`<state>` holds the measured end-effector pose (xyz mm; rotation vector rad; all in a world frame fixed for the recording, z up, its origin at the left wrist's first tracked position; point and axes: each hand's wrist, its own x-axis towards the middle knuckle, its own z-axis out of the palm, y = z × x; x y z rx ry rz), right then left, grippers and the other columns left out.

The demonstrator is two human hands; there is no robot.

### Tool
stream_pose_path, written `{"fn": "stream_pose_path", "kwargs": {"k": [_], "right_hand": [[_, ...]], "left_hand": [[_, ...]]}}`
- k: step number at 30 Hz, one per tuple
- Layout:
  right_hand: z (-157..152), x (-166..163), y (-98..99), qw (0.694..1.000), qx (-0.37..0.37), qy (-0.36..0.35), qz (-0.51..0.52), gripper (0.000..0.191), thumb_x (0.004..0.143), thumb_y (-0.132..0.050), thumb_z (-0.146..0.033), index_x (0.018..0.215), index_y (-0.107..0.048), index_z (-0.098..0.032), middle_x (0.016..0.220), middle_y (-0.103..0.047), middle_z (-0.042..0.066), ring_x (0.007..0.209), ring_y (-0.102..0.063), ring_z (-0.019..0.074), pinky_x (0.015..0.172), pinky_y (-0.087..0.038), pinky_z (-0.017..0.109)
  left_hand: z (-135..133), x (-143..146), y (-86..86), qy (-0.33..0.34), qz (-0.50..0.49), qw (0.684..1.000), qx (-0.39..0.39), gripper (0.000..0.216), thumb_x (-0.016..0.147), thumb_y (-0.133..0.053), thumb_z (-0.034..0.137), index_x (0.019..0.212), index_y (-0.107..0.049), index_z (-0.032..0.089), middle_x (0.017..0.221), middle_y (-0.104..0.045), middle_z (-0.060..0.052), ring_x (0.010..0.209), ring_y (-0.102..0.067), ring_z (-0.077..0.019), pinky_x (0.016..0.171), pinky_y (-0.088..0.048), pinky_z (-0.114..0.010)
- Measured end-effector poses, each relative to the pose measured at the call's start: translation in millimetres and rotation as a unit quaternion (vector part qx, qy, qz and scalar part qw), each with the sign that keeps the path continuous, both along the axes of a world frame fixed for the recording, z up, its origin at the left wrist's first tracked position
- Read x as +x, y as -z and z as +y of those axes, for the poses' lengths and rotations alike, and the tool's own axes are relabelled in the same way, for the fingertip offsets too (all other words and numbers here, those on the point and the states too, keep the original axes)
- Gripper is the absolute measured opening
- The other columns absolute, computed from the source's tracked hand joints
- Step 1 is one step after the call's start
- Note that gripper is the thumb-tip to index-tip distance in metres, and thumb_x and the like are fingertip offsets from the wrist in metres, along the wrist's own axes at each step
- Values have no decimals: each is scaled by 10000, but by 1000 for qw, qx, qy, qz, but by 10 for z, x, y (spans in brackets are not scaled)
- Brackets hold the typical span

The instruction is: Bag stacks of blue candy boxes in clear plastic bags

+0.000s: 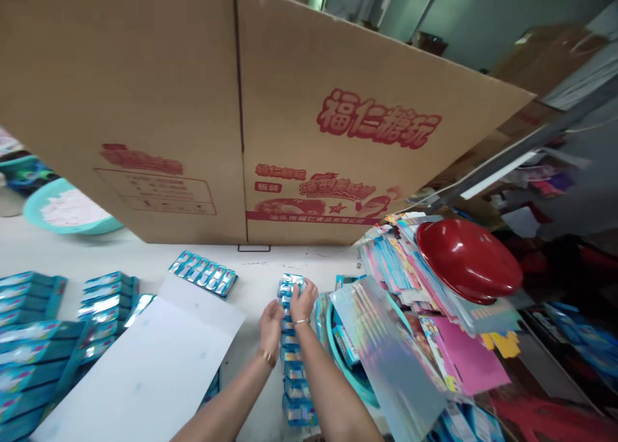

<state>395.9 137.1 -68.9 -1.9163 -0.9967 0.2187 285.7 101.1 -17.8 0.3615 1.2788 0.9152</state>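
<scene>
A long row of small blue packs [295,370], shiny on top, runs away from me along the white table. My right hand [303,302] is at the far end of this row, its fingers bent and gripping the end pack from the right side. Close against the row's left side is my left hand [271,329], cupped with loosely curved fingers; nothing shows in its grasp. Whether its fingertips touch the packs I cannot tell. A shorter block of similar blue packs [203,273] lies farther left, partly beside a large white sheet [145,365].
A tall cardboard box [284,62] stands across the back of the table. Stacks of blue packs [38,358] fill the left. On the right are a turquoise basin [355,381] under a shiny sheet [386,352], printed cards [386,262] and a red bowl [468,258]. A bowl of pale powder [72,207] sits back left.
</scene>
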Motion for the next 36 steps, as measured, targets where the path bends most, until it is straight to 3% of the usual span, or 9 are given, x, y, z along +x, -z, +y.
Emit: {"fn": "stream_pose_path", "kwargs": {"k": [4, 6, 8, 11, 16, 21, 24, 30, 36], "right_hand": [[-64, -559, -380, 978, 13, -150, 143, 500, 787, -672, -403, 1222, -544, -193, 1204, -584, 135, 1120, -526, 268, 995, -388, 438], [-128, -947, -519, 942, -27, -240, 231, 595, 630, -813, -368, 1171, -606, -229, 1114, -648, 97, 1008, -603, 257, 889, -467, 397], [-210, -1275, -625, 917, -59, -291, 265, 464, 500, -872, -255, 932, -703, -252, 835, -688, 30, 775, -641, 226, 738, -498, 350], [-318, -1399, -835, 920, -29, -310, 237, 142, 587, -789, -161, 622, -692, -258, 587, -617, -12, 578, -588, 175, 646, -482, 318], [-648, -283, -1725, 970, 141, -161, 118, 250, 851, -534, -212, 975, -738, -288, 1003, -706, 42, 990, -632, 229, 941, -473, 398], [-1572, 1224, -2573, 931, 273, 21, -242, 289, 867, -547, -204, 1103, -704, -264, 1158, -681, 79, 1110, -616, 250, 1010, -464, 484], [-2153, 1734, -2429, 931, 174, -40, -318, 332, 854, -508, -157, 1101, -707, -257, 1178, -681, 89, 1124, -629, 247, 986, -502, 488], [-3196, 2208, -1370, 951, -115, -170, -232, 441, 805, -426, -91, 1078, -730, -259, 1249, -670, 89, 1205, -600, 244, 1039, -482, 454], [-3177, 2527, -1079, 911, -259, -240, -210, 494, 733, -418, -44, 1062, -746, -213, 1312, -631, 99, 1287, -528, 250, 1138, -365, 438]], "left_hand": [[-500, -770, -376, 84, 75, 988, 104, 455, 666, -779, 481, 1028, -722, 212, 1085, -722, -125, 1018, -665, -289, 936, -504, -411], [-654, -1258, -487, 53, 148, 982, 103, 491, 629, -777, 540, 998, -731, 218, 1033, -735, -118, 969, -674, -296, 905, -517, -423], [-764, -1743, -543, -13, 204, 976, 79, 527, 579, -783, 567, 977, -732, 226, 1027, -736, -110, 970, -675, -311, 862, -535, -429], [-902, -2332, -539, -95, 242, 964, 62, 550, 551, -779, 562, 999, -721, 250, 1075, -725, -88, 1041, -660, -332, 859, -546, -450], [-1034, -2678, -446, -165, 237, 955, 67, 468, 572, -756, 542, 962, -708, 288, 1024, -719, -50, 1079, -651, -353, 987, -485, -530], [-951, -2206, -574, 13, 155, 986, 63, 626, 568, -782, 583, 1076, -673, 233, 1060, -713, -59, 1156, -615, -352, 1009, -469, -491], [-914, -1716, -717, 130, 98, 985, 62, 740, 524, -803, 618, 1118, -670, 197, 1103, -720, -97, 1144, -624, -336, 961, -494, -419], [-1178, -738, -788, 244, 22, 969, 26, 770, 554, -805, 631, 1179, -662, 205, 1193, -702, -123, 1125, -645, -286, 866, -512, -320], [-1922, -536, -549, 193, 31, 980, -39, 819, 507, -812, 654, 1155, -668, 174, 1192, -697, -135, 1076, -658, -271, 794, -509, -288]]}}
